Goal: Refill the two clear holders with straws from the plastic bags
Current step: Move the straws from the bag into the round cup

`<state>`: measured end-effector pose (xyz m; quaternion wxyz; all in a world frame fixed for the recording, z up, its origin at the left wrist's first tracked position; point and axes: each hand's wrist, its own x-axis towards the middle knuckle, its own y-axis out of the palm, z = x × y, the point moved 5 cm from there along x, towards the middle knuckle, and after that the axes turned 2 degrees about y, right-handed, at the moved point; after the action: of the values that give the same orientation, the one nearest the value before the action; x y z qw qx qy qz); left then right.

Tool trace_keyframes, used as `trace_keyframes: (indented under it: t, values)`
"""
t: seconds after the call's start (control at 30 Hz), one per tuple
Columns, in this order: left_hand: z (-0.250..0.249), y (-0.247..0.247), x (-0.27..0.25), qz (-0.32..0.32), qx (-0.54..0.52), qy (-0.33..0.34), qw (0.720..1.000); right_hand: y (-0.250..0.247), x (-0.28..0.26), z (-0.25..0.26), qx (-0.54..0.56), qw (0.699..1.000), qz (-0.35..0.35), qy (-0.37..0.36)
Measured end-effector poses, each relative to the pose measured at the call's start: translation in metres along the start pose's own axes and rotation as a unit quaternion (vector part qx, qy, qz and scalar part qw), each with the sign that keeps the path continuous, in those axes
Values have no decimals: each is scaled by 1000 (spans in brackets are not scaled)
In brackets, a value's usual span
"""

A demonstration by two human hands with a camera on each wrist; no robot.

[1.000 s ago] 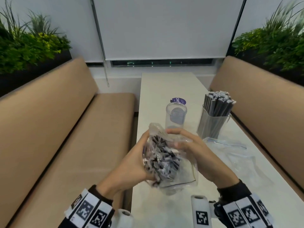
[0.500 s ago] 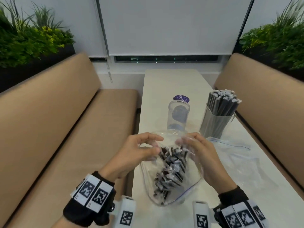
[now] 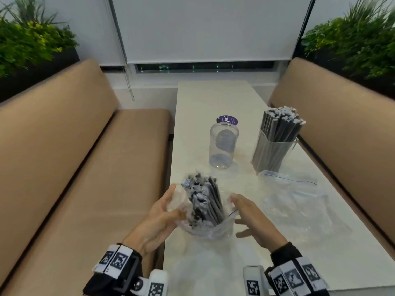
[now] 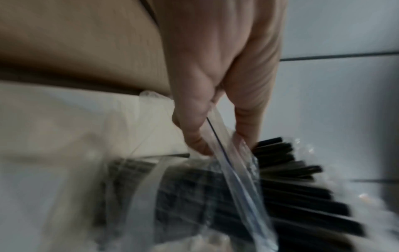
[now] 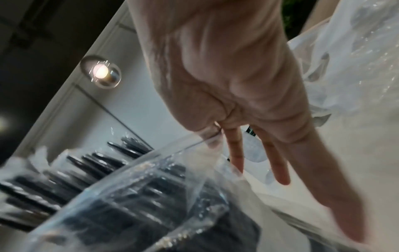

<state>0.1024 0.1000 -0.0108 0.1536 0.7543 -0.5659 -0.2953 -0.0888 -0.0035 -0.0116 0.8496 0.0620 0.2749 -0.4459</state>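
A clear zip bag (image 3: 205, 230) of wrapped black straws (image 3: 203, 199) stands on the white table (image 3: 213, 99) near its front left edge. The straws stick up out of the bag's mouth. My left hand (image 3: 171, 201) pinches the bag's zip rim (image 4: 218, 136) on the left side. On the right side my right hand (image 3: 237, 208) pinches the rim (image 5: 194, 145) with the thumb, its other fingers (image 5: 278, 170) straight. Behind stand an empty round clear holder (image 3: 223, 146) and a square clear holder (image 3: 275, 146) full of straws.
An empty crumpled plastic bag (image 3: 295, 201) lies right of my hands, in front of the full holder. A purple lid (image 3: 227, 120) lies behind the round holder. Tan benches (image 3: 85, 167) flank the narrow table; its left edge is right beside my left hand.
The bag's sides have slid down, so the straws now stand upright out of its mouth. Both hands moved lower along the bag's rim.
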Motion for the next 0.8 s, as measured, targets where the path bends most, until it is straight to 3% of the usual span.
trace_keyframes:
  t: [0.07, 0.17, 0.23, 0.27, 0.3, 0.4, 0.53, 0.7, 0.8]
  values:
    - [10, -7, 5, 30, 169, -27, 985, 9, 0, -9, -3, 998, 45, 36]
    - [24, -16, 16, 32, 479, -12, 877, 20, 5, -10, 61, 991, 111, 47]
    - [31, -11, 26, 45, 564, 30, 824, 28, 6, -2, 54, 991, 121, 19]
    - [27, -1, 28, 32, 580, 63, 811, 30, 8, 1, 38, 993, 111, 4]
    - [22, 7, 31, 17, 561, 96, 822, 32, 11, 5, 26, 994, 103, -16]
    - [13, 26, 38, 19, 433, 139, 890, 24, 18, 9, 11, 997, 74, -9]
    - [10, 14, 45, -56, 336, 159, 927, 9, 11, 19, 30, 993, 101, -44]
    - [9, 17, 47, -147, 265, 168, 938, -14, 5, 25, 80, 979, 36, -184]
    - [15, 30, 44, -121, 238, 160, 950, -4, -1, 31, 46, 963, 73, -257]
